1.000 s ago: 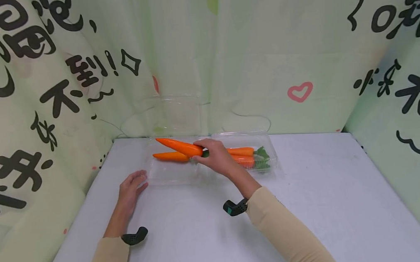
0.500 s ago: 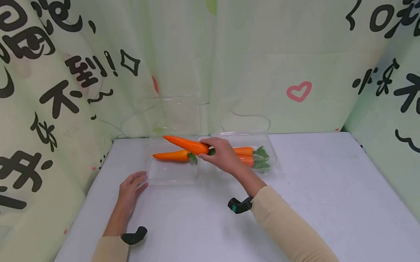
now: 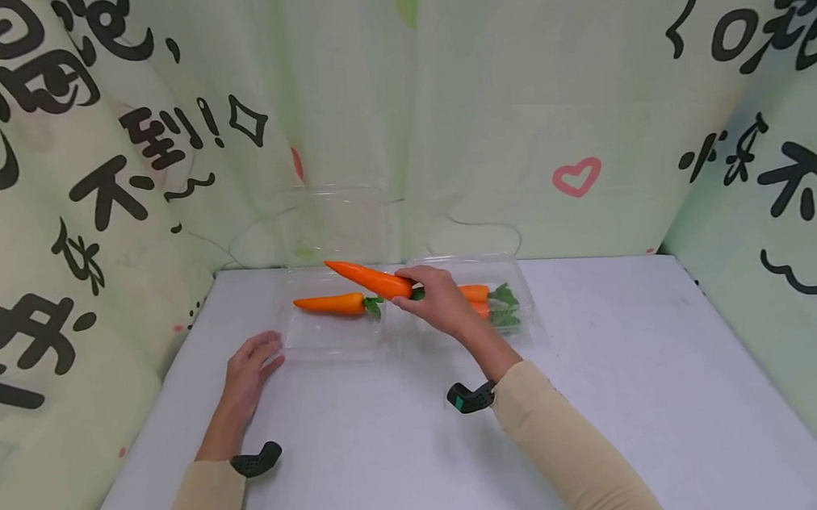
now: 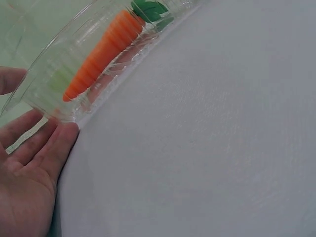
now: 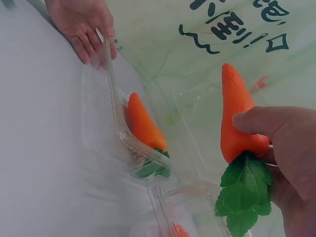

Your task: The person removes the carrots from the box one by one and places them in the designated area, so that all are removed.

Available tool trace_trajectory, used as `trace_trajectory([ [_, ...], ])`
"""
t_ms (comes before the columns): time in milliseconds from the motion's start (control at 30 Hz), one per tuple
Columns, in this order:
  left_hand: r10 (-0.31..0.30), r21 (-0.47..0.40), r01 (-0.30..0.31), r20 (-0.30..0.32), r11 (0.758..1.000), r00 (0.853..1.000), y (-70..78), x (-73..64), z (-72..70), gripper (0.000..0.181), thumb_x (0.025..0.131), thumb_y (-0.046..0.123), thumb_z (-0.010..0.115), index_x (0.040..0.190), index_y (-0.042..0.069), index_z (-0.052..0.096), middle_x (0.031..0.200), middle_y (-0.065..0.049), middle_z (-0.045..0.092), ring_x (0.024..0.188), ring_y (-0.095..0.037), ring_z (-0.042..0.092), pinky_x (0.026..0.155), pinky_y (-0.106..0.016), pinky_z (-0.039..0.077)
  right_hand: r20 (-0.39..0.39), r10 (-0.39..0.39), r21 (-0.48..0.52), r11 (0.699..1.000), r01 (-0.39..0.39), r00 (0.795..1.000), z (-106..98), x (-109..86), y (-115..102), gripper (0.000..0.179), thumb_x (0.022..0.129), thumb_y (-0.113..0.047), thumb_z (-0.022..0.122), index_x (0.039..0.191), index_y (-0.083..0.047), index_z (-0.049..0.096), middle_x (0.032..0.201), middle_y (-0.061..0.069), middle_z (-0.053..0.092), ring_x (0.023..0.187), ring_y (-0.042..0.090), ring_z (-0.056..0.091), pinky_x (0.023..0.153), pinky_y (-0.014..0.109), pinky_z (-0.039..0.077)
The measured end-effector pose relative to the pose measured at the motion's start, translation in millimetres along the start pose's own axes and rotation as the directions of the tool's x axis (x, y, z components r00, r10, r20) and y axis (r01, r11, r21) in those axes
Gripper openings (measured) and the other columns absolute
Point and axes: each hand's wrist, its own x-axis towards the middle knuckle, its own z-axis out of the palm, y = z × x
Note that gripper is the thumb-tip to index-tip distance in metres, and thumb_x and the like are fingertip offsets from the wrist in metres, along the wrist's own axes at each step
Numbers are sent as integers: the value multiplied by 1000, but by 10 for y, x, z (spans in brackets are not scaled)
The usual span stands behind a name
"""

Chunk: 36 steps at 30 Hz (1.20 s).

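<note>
My right hand [image 3: 437, 297] pinches an orange carrot [image 3: 370, 278] by its leafy end, thumb on one side, tip pointing up and left. It hangs above the gap between two clear plastic boxes. Another carrot [image 4: 106, 54] with green leaves lies inside the left box [image 3: 333, 351], whose clear lid [image 3: 336, 221] stands raised against the curtain. At that box's left end, my left hand [image 3: 251, 370] touches the wall with fairly straight fingers [image 4: 59, 143]. Partly behind my right hand, the right box [image 3: 515, 266] holds more carrots [image 3: 473, 294] with green leaves.
Both boxes stand at the back of a white table [image 3: 367, 453]. A pale green curtain [image 3: 470, 120] with black lettering encloses the back and sides. A thin wire or string [image 3: 482, 224] runs across the curtain behind the boxes.
My right hand has moved right with the carrot, uncovering the leaves of the carrot in the left box. The left hand stays against the box; the head view shifts slightly.
</note>
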Motion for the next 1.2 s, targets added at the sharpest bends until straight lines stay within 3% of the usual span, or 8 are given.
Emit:
trace_trajectory([
  [100, 4, 15, -4, 3, 1000, 1000, -1, 1, -4, 60, 99, 38, 52, 148, 9, 35, 150, -12, 41, 126, -11, 49, 94, -12, 50, -4, 0, 1, 1000, 0, 1000, -5, -9, 23, 47, 89, -24, 71, 132, -9, 59, 126, 9, 63, 106, 24, 61, 93, 37, 56],
  [233, -19, -28, 19, -6, 999, 1000, 8, 7, -5, 63, 98, 36, 54, 152, 18, 28, 151, -14, 39, 123, -7, 50, 91, -13, 51, -8, 5, -2, 1000, -5, 1000, -15, -26, 61, 47, 89, -24, 70, 132, -8, 59, 126, 9, 63, 105, 24, 61, 93, 38, 56],
  [467, 7, -97, -6, 14, 995, 1000, 24, -14, -14, 68, 98, 27, 57, 155, 27, 20, 156, -14, 32, 134, -18, 41, 91, -16, 53, -12, 28, 13, 1000, -28, 1000, -28, -40, 115, 48, 89, -24, 70, 132, -8, 58, 127, 9, 62, 107, 25, 61, 95, 40, 55],
  [700, 53, -92, -48, 53, 995, 997, 23, -42, -30, 61, 101, 23, 51, 154, 26, 22, 160, -12, 25, 144, -26, 30, 92, -18, 53, -22, 40, 11, 999, -40, 999, -26, -43, 167, 47, 88, -25, 71, 131, -9, 59, 127, 9, 63, 106, 26, 61, 95, 40, 55],
  [967, 49, -105, -44, 47, 994, 998, 20, -34, 2, 63, 100, 23, 53, 155, 22, 21, 159, -12, 27, 143, -26, 32, 92, -20, 54, -39, 68, 23, 997, -67, 997, -67, -86, 252, 46, 89, -26, 71, 131, -11, 60, 127, 8, 63, 106, 26, 60, 94, 42, 55],
  [1200, 83, -35, -81, 69, 996, 994, 22, -53, 7, 60, 101, 27, 50, 154, 17, 24, 159, -11, 29, 143, -28, 33, 91, -20, 55, -43, 86, 49, 995, -84, 995, -156, -139, 312, 48, 88, -24, 72, 132, -10, 59, 125, 10, 63, 107, 27, 61, 93, 42, 55],
])
